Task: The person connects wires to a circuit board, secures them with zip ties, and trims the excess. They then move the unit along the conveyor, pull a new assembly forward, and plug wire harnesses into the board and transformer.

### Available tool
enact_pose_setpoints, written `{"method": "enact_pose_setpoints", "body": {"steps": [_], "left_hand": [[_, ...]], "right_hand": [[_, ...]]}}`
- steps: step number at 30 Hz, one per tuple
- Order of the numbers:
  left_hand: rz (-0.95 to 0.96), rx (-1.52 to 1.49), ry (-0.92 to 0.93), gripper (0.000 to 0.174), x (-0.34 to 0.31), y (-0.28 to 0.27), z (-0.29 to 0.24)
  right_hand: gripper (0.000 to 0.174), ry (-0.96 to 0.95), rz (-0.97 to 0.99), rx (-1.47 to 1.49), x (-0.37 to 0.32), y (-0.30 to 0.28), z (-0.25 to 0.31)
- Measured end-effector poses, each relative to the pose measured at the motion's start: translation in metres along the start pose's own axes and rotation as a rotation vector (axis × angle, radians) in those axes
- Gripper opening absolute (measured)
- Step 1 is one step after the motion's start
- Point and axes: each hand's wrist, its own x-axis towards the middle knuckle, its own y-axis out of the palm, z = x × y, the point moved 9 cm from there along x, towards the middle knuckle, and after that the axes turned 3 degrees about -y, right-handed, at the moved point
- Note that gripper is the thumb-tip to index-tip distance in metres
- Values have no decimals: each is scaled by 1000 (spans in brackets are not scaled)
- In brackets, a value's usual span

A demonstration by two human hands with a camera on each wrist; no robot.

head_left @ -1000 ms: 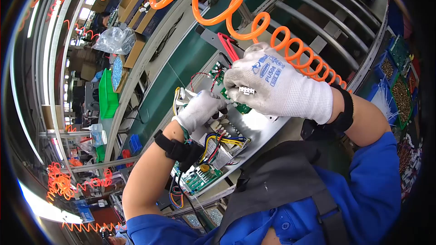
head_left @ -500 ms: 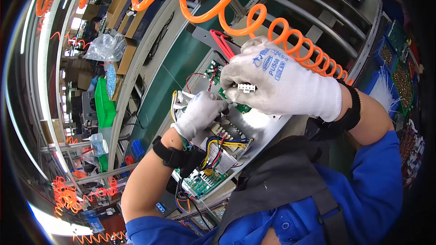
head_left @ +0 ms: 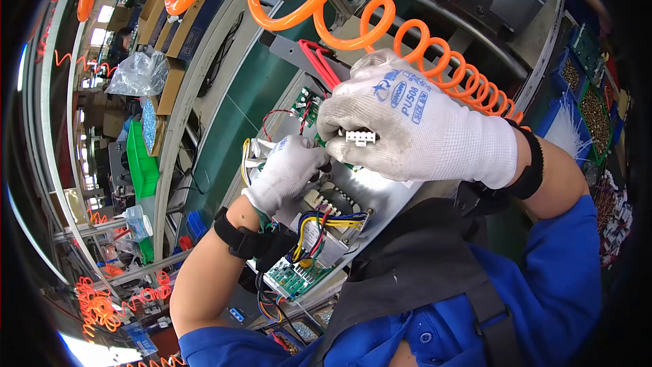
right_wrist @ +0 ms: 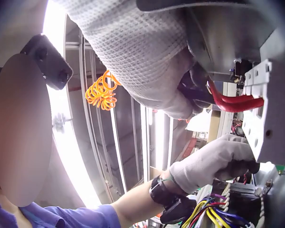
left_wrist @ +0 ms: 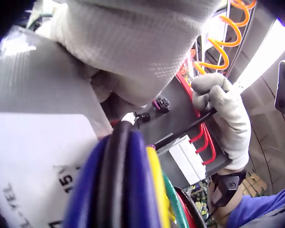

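Observation:
My gloved right hand (head_left: 421, 119) grips a black cable (left_wrist: 199, 121), which runs from its fingers toward a grey metal panel in the left wrist view. A small white multi-pin connector (head_left: 360, 137) shows at the hollow of this hand. Below and to the left, my gloved left hand (head_left: 288, 166) reaches into an open metal chassis (head_left: 384, 194), its fingers bent down among parts and wires. Its fingertips are hidden, so I cannot tell what they hold. Red wires (right_wrist: 232, 102) enter a white block (right_wrist: 256, 128) beside the right hand in the right wrist view.
A bundle of coloured wires (head_left: 319, 228) and a green circuit board (head_left: 295, 278) lie near the left wrist. An orange coiled hose (head_left: 435, 47) hangs across the work beyond the right hand. At the right stand bins of small brass-coloured parts (head_left: 596, 126).
The head view has shifted, so the chassis and the left hand sit further left in it. Both hands keep nearly the same pose, and the white connector stays at the right hand.

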Motion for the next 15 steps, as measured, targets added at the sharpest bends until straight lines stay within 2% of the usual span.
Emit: {"method": "enact_pose_setpoints", "body": {"steps": [1,2,5,7,9,11,12,13,15], "left_hand": [[-8,80,99,36,0,1,-4],[-8,79,94,36,1,0,-7],[21,43,-19,33,0,-2,-14],[83,-1,-158,31,-2,-1,-17],[106,-4,-127,30,4,3,-19],[164,145,-167,30,3,4,-22],[170,230,-162,32,2,1,-30],[188,142,-295,32,-7,-2,-27],[115,215,-292,32,-26,-21,-54]], "right_hand": [[16,-30,-62,30,-1,-3,1],[9,-61,-125,60,0,-7,3],[9,-36,-58,5,2,-5,3],[10,-51,-74,-6,2,-3,4],[10,-71,-99,-28,2,-4,5],[27,-36,-35,-87,2,0,0],[29,-35,-11,-60,3,1,1],[29,-48,-16,-71,3,-2,6],[30,40,149,-124,6,2,6]]}}
